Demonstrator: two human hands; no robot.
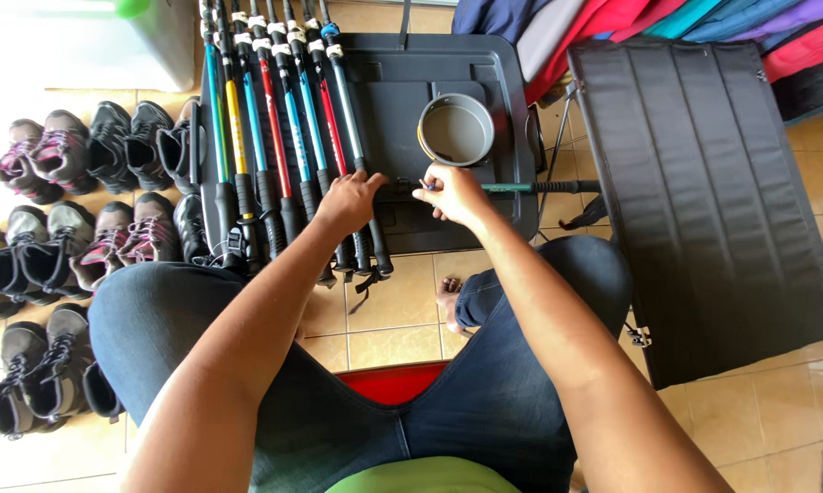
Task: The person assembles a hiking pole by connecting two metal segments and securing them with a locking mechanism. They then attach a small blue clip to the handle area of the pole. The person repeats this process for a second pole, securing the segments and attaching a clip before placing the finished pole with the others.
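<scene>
My left hand (348, 201) rests on the black handles of several trekking poles (279, 128) lying side by side on a black plastic lid (498, 100). Their shafts are yellow, blue, red and teal. My right hand (454, 194) grips a teal trekking pole (539, 187) that lies crosswise over the lid, its black handle pointing right. Just behind my right hand, a round metal pan (455, 130) sits on the lid. My knees in blue jeans are below.
Rows of hiking shoes (83, 155) stand on the tiled floor at the left. A black folding panel (713, 183) stands at the right. Colourful fabric (667, 23) is piled at the top right. A red stool edge (393, 379) shows between my legs.
</scene>
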